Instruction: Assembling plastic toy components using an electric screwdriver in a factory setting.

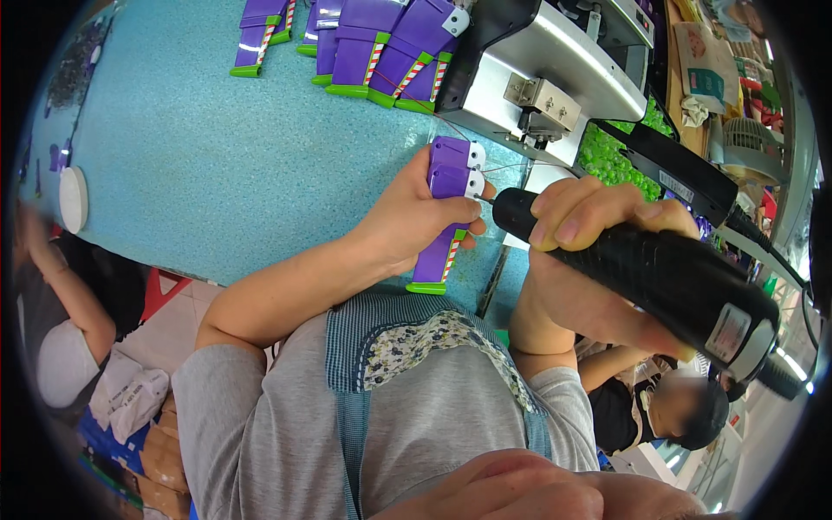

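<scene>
A bin of green pieces [620, 160] sat behind — her left hand [407, 221] clamped the purple toy wing [449, 212], right hand [598, 251] wrapped round the black electric screwdriver [667, 277], its tip at the wing.

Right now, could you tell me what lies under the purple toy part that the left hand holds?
Under the purple toy part lies the teal table; its green foot rests near the table's edge. The left hand covers the part's left side, so what is beneath there is hidden.

A speckled turquoise tabletop [217, 156] carries a row of purple plastic toy wings [364, 43] along its far edge. Right of them sits a grey metal machine [555, 69], with green plastic pieces [611, 160] just beyond it. A white round disc [73, 198] lies far left.
</scene>
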Motion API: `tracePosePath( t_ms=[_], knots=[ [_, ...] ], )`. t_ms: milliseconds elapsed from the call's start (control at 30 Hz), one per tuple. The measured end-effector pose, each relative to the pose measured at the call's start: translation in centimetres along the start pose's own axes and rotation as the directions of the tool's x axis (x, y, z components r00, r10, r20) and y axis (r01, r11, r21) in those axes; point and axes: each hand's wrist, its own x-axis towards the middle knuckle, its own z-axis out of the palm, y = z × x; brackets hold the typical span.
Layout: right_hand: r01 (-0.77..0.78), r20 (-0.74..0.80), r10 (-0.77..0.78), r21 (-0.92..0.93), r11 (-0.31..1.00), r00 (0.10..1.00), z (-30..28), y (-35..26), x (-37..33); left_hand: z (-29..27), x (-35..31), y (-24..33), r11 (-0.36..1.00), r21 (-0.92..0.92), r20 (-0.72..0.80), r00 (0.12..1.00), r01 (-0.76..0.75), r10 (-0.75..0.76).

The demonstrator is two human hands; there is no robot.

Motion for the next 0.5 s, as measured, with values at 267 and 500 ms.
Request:
tracePosePath(
  t_ms=[267, 500],
  knots=[
    [0.127, 0.043, -0.127, 0.018, 0.992, 0.991, -3.1, -0.2, 4.9, 0.2, -0.1, 0.1, 0.995, 0.066, 0.108, 0.991, 0.068, -0.075],
    [0.019, -0.050, -0.018, 0.034, 0.999, 0.999, -0.9, 0.0, 2.6, 0.2, -0.4, -0.2, 0.988, 0.138, 0.145, 0.985, 0.073, -0.093]
  ],
)
